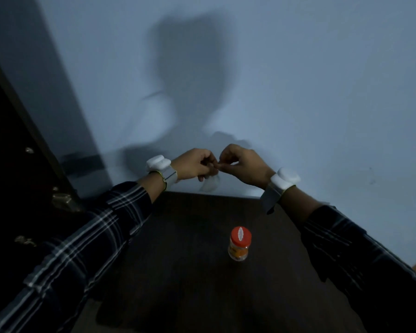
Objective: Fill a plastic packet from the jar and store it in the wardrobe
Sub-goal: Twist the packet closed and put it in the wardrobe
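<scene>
Left hand (193, 164) and right hand (244, 164): both pinch clear plastic packet (210, 182) between them, raised | red-lidded jar (240, 243): upright, capped, on dark tabletop (178, 272) below hands, well apart.

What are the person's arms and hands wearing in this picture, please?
Both arms wear dark plaid sleeves with pale crossing stripes, pushed up short of the wrists. The left hand and right hand are bare, without gloves. Each wrist carries a grey band topped by a rounded white block. A thin yellow-green cord also circles the left wrist.
</scene>
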Tool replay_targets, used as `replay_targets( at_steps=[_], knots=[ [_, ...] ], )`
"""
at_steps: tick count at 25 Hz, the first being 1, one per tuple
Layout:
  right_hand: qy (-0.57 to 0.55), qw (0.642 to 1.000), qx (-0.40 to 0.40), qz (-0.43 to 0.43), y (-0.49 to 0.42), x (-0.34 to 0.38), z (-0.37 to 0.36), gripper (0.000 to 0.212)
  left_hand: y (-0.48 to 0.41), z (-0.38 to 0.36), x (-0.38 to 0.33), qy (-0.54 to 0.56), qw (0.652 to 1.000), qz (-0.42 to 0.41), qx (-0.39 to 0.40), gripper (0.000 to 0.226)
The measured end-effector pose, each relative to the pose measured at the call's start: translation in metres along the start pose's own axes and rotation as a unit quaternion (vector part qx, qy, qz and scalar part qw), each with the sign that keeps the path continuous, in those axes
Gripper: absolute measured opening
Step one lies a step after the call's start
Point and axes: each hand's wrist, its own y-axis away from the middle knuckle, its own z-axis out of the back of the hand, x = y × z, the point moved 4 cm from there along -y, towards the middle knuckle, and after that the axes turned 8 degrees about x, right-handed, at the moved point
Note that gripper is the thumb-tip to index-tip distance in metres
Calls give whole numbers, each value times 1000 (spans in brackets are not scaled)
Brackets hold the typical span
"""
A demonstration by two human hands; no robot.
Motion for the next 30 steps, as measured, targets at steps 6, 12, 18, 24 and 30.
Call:
replay_targets(
  at_steps=[6,12,18,24,30],
  knots=[
    [-109,991,-22,69,-58,56,-14,15,61,77,-17,149,983,13,-103,13],
    [-220,958,37,181,-116,166,-58,25,168,151,-18,195,940,45,-277,6],
    [-298,916,86,253,-170,317,-136,13,306,249,7,153,908,66,-384,13],
    [-303,898,59,313,-248,479,-207,14,432,375,38,97,882,57,-459,20],
    [-278,897,29,343,-312,592,-242,17,507,464,53,21,841,70,-536,22]
  ],
)
